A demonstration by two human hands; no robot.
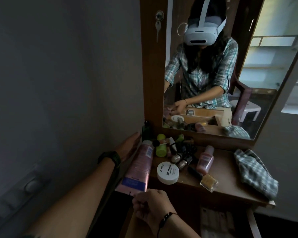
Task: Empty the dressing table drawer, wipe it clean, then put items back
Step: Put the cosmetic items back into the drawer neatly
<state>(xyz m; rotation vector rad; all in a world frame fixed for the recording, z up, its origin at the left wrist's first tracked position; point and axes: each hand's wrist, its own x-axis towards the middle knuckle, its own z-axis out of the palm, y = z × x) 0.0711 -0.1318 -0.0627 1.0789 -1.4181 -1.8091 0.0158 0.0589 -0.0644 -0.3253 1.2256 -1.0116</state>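
I see left hand flat against pink tube, right hand pinching its bottom end, white tub reading "zudio NAIL POLISH" beside it

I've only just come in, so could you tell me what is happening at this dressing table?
A person is working at the dressing table. Their right hand grips the lower end of a pink tube, while the left hand rests open along its far side. Bottles, a white nail polish remover tub and a checked cloth sit on top; the drawer below stands open.
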